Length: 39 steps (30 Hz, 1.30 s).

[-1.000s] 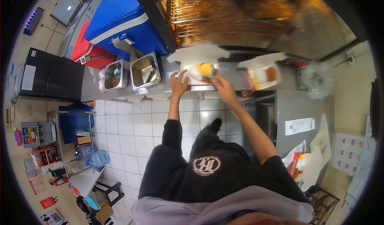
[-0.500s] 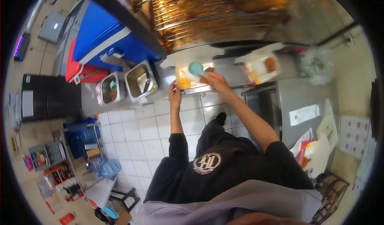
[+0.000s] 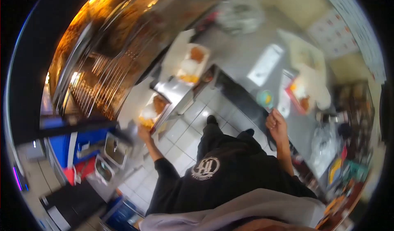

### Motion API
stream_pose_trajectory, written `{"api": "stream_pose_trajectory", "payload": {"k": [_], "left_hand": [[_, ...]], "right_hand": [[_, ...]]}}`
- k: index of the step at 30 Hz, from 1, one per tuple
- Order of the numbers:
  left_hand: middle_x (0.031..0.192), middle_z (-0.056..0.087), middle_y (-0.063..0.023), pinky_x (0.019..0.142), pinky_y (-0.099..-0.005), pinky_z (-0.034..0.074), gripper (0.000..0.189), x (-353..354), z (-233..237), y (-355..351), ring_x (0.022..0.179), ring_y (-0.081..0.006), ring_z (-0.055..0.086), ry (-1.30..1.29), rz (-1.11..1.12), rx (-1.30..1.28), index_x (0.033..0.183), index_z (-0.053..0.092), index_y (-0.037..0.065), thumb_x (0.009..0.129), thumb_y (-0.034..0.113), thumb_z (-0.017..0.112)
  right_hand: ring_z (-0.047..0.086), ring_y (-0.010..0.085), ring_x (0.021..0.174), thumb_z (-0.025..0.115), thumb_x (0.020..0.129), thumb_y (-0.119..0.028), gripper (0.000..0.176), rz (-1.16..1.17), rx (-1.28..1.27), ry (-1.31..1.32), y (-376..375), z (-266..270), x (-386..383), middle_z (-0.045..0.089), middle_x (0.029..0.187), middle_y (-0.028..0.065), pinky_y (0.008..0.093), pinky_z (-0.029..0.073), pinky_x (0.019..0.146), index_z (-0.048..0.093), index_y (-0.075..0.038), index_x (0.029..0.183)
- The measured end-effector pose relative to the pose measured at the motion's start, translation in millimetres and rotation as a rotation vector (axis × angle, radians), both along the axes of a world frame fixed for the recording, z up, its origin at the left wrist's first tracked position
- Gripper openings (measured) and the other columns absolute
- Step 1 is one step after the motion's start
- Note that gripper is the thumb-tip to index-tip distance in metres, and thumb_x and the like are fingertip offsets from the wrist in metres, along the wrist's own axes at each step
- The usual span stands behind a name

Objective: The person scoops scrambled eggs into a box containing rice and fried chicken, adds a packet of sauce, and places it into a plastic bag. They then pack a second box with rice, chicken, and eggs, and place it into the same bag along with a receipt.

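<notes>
My right hand [image 3: 278, 125] is closed on the handle of a small pale-green scoop [image 3: 264, 98], held over the steel counter at the right. Something yellowish shows in its bowl. Close to the scoop, an open food box [image 3: 296, 92] holds white rice and a brown fried piece. At the left, my left hand [image 3: 144, 134] grips the near corner of another open food box [image 3: 162, 115], which holds rice, a brown piece and yellow food. A third open box [image 3: 191, 66] with similar food stands beyond it, its lid raised.
A lit grill cabinet with metal racks [image 3: 98, 75] stands at the upper left. Steel pans [image 3: 116, 149] and a blue cooler box [image 3: 59, 149] are at the lower left. A white paper [image 3: 265, 64] lies on the right counter [image 3: 242, 50], with a plastic bag [image 3: 240, 13] behind.
My view and body have turned right. My right hand has carried the scoop from the left food box to the right counter. My left hand stays by the left box.
</notes>
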<state>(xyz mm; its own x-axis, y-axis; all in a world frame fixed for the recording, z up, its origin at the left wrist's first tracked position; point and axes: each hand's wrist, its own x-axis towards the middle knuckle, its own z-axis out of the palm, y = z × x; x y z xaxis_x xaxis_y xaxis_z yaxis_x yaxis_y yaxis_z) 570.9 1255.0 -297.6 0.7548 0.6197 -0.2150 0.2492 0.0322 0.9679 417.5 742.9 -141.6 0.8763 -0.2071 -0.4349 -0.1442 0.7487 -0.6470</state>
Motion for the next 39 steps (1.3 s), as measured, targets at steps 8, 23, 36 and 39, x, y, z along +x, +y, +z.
{"api": "stream_pose_trajectory", "payload": {"k": [8, 23, 36, 39], "left_hand": [[0.087, 0.059, -0.0096, 0.058, -0.0345, 0.050, 0.023, 2, -36, -42, 0.072, -0.0216, 0.058, 0.184, -0.285, 0.270, 0.092, 0.057, 0.001, 0.080, 0.020, 0.049], [0.102, 0.057, -0.0108, 0.063, -0.0374, 0.047, 0.025, -69, -6, -302, 0.079, -0.0255, 0.055, -0.043, -0.031, -0.047, 0.103, 0.053, 0.008, 0.081, 0.021, 0.049], [0.099, 0.059, -0.0115, 0.076, -0.0293, 0.043, 0.020, -31, 78, -523, 0.089, -0.0221, 0.055, -0.689, -1.203, 0.782, 0.100, 0.058, 0.007, 0.082, 0.011, 0.052], [0.114, 0.052, -0.0121, 0.091, -0.0427, 0.032, 0.029, 4, 70, -536, 0.106, -0.0300, 0.046, -0.738, -1.368, 0.873, 0.111, 0.053, 0.012, 0.084, 0.022, 0.048]], "right_hand": [[0.024, 0.0061, 0.042, 0.041, 0.089, -0.021, 0.019, -0.758, 0.099, -0.243, -84, 22, -154, 0.025, 0.050, -0.0051, 0.0200, 0.022, 0.040, 0.051, -0.007, 0.096], [0.056, 0.0249, 0.075, 0.054, 0.077, -0.039, 0.041, -0.900, -1.280, 1.958, -443, -30, -616, 0.058, 0.078, 0.0151, 0.0338, 0.044, 0.071, 0.057, -0.001, 0.092], [0.050, 0.0240, 0.076, 0.055, 0.074, -0.004, 0.013, -0.592, -1.473, 0.162, -193, -36, -132, 0.051, 0.077, 0.0096, 0.0320, 0.040, 0.069, 0.051, -0.002, 0.086], [0.050, 0.0258, 0.079, 0.055, 0.075, -0.006, 0.015, -0.505, -1.619, 0.084, -167, -35, -86, 0.052, 0.077, 0.0102, 0.0335, 0.040, 0.071, 0.050, -0.003, 0.089]]}}
